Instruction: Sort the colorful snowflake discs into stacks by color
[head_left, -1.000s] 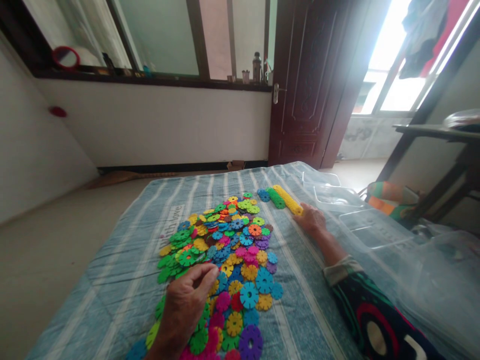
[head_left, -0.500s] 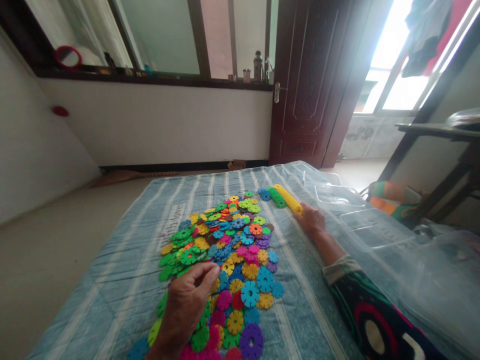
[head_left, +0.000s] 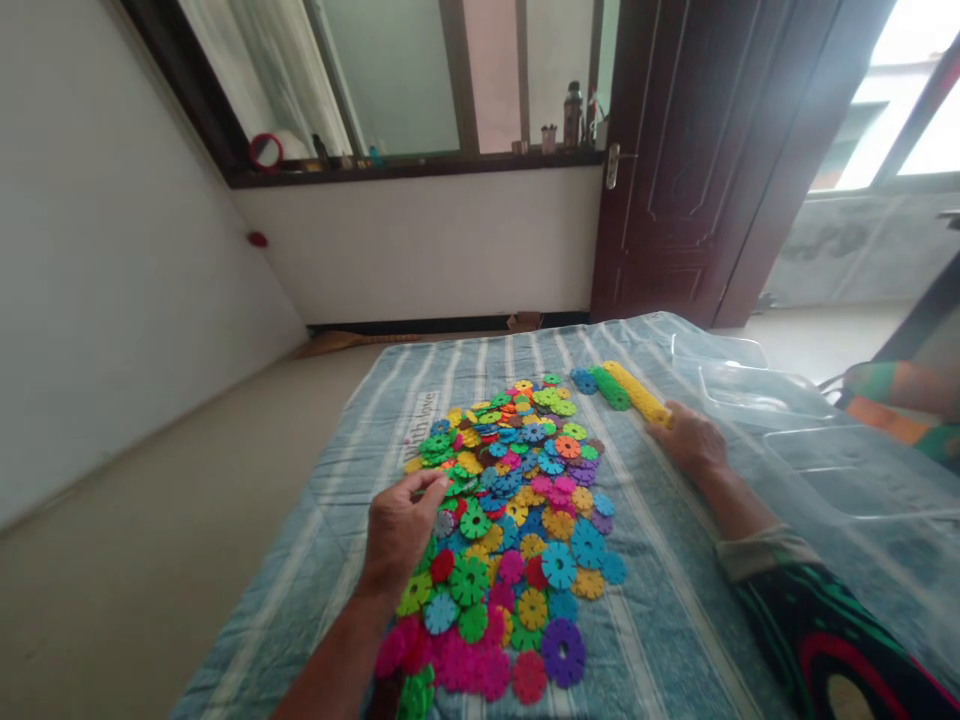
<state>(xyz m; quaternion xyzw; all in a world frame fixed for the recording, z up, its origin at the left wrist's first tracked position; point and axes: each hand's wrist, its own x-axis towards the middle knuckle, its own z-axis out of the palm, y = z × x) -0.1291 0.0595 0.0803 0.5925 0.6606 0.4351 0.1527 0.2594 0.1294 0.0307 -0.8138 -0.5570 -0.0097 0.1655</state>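
Many notched plastic discs (head_left: pixel 559 565) in several colours lie heaped on a striped blue cloth (head_left: pixel 660 600). Over the left side of the heap is my left hand (head_left: pixel 405 515), thumb and fingertips pinched together near green discs; what they hold, if anything, is too small to name. My right hand (head_left: pixel 690 438) has its fingers closed on the near end of a yellow row of stacked discs (head_left: pixel 636 393). Beside that row, on its left, lie a green row (head_left: pixel 611 388) and a short blue row (head_left: pixel 583 380).
Clear plastic containers (head_left: pixel 757 392) stand on the cloth at the right. Beyond the far edge are a low wall with a ledge (head_left: pixel 420 170) and a dark red door (head_left: pixel 675 150). A small cardboard piece (head_left: pixel 525 321) lies on the floor by the wall.
The camera view has turned left, so the scene sits further right. My left hand has moved up the heap to its green discs. My right hand stays at the yellow row.
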